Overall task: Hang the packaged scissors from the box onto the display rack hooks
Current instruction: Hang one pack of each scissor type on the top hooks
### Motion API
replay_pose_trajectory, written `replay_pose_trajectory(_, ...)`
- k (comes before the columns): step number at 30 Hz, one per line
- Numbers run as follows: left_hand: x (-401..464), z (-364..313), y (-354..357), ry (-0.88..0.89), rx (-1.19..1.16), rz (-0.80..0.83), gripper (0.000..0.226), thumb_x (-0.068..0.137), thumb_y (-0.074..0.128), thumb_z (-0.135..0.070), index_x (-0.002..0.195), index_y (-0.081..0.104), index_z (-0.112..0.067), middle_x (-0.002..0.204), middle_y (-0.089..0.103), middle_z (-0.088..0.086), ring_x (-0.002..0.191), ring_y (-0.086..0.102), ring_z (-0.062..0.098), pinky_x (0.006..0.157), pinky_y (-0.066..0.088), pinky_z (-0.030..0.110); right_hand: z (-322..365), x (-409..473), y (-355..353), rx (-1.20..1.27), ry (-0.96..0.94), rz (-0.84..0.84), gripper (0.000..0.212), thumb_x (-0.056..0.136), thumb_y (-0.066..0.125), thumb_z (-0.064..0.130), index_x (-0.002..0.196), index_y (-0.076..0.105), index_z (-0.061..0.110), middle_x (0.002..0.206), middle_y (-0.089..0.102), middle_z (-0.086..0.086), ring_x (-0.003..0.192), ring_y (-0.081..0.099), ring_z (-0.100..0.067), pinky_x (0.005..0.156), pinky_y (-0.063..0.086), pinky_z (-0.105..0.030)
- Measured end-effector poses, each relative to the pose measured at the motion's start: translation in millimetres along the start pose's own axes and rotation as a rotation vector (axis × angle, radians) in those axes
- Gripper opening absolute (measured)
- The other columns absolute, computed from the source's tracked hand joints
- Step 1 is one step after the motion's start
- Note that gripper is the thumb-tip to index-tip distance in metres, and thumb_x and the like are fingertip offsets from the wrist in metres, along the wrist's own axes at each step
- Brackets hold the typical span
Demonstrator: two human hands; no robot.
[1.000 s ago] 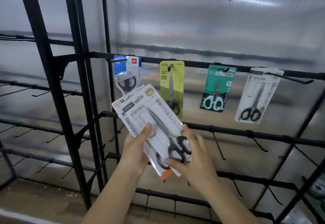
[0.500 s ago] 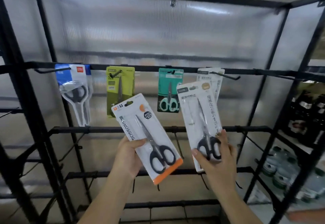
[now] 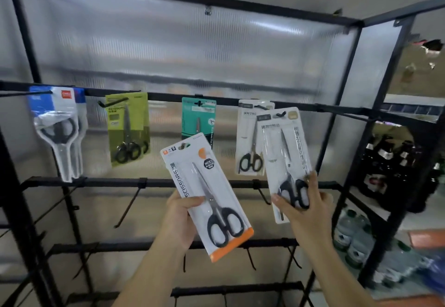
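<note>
Since the earlier frame the white scissors pack (image 3: 285, 159) has been raised by the right hand (image 3: 304, 206), fingers clamped on its lower end, until its hang hole meets a top-rail hook (image 3: 280, 114). It must next be slid on. The orange-edged pack (image 3: 207, 198) is gripped by the left hand (image 3: 179, 221).

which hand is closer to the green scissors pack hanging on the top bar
Left. The left hand holds the orange-edged pack below and right of the green pack. The right hand is farther right, holding a white pack.
</note>
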State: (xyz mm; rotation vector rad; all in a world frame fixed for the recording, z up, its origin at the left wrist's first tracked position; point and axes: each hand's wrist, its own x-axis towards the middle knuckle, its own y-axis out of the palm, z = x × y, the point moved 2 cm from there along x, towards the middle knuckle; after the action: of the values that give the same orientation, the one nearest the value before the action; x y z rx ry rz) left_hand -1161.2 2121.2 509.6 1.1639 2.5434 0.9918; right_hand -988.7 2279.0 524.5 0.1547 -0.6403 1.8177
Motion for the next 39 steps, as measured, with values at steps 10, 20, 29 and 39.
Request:
replay_pose_trajectory(10,-11.6,-20.8,35.2,0.044,0.040,0.064,0.053,0.058,0.052,0.007,0.110,0.060,0.000,0.092,0.070,0.018,0.077,0.070,0.030,0.056,0.055,0.035,29.3,71.1,40.5,-0.243,0.161,0.318,0.106,0.080,0.071,0.032,0.149,-0.011,0.025,0.153,0.006,-0.017,0.141,0.007,-0.036,0.114,0.015,-0.051)
replay_pose_trajectory(20,-1.9,0.8,82.6,0.035,0.119,0.153,0.059,0.058,0.053,0.010,0.115,0.060,-0.002,0.104,0.070,0.018,0.087,0.069,0.032,0.063,0.056,0.037,23.4,-15.1,-5.1,0.496,-0.080,0.629,0.062,0.083,0.065,0.008,0.126,0.039,0.043,0.104,0.071,0.002,0.096,0.068,-0.013,0.074,0.057,-0.027)
replay_pose_trajectory(29,5.0,66.5,172.5,0.101,0.471,0.206,0.034,0.082,0.065,0.007,0.108,0.059,-0.013,0.100,0.073,0.008,0.091,0.070,0.022,0.067,0.058,0.028,-33.5,7.3,-100.1,0.466,-0.036,0.117,0.062,0.085,0.052,-0.014,0.123,0.050,0.035,0.094,0.071,0.012,0.085,0.068,-0.007,0.069,0.055,-0.020)
replay_pose_trajectory(39,8.5,72.2,225.5,0.168,0.784,0.415,0.026,0.090,0.056,0.001,0.086,0.066,-0.022,0.079,0.072,-0.006,0.070,0.069,0.003,0.064,0.055,0.017,-42.2,59.1,-162.9,0.244,0.083,-0.172,0.052,0.091,0.054,0.001,0.138,0.044,0.018,0.080,0.061,-0.013,0.057,0.049,-0.012,0.049,0.039,-0.017)
